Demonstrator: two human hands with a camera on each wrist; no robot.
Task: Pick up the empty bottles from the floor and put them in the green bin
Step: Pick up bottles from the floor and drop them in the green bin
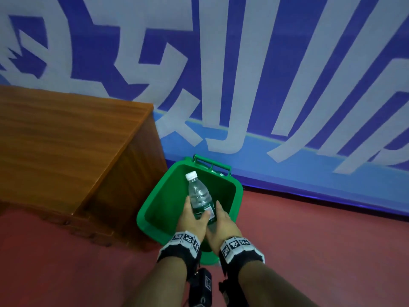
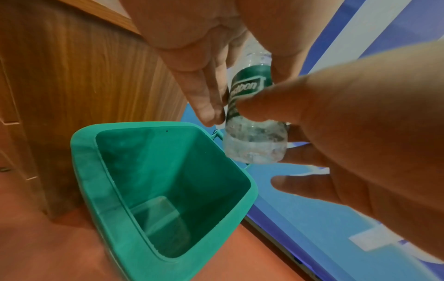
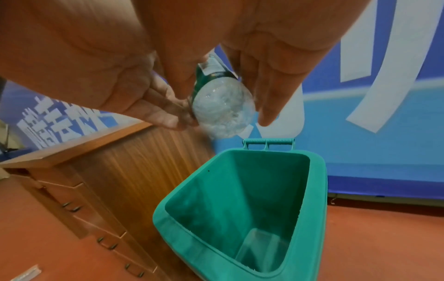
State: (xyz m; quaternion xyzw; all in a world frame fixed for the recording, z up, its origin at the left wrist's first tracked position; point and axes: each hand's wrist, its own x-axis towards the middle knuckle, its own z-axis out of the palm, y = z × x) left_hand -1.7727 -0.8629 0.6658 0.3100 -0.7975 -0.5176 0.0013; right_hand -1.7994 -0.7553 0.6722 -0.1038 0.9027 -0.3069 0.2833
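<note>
Both hands hold one clear plastic bottle (image 1: 199,196) with a white cap and a dark green label, tilted cap-away over the open green bin (image 1: 141,216). My left hand (image 1: 192,216) grips its lower part from the left, thumb across the label. On the other side, my right hand (image 1: 221,220) grips it. In the left wrist view the bottle (image 2: 254,144) hangs base-down above the bin's far rim (image 2: 84,171). Seen from the right wrist, its base (image 3: 223,110) sits between fingers (image 3: 266,98), above the bin (image 3: 163,214). The bin's inside shows only bare green walls.
A wooden desk (image 1: 66,140) with drawers stands tight against the bin's left side. A blue and white banner wall (image 1: 287,85) rises just behind the bin. Red floor (image 1: 309,240) spreads to the right and in front.
</note>
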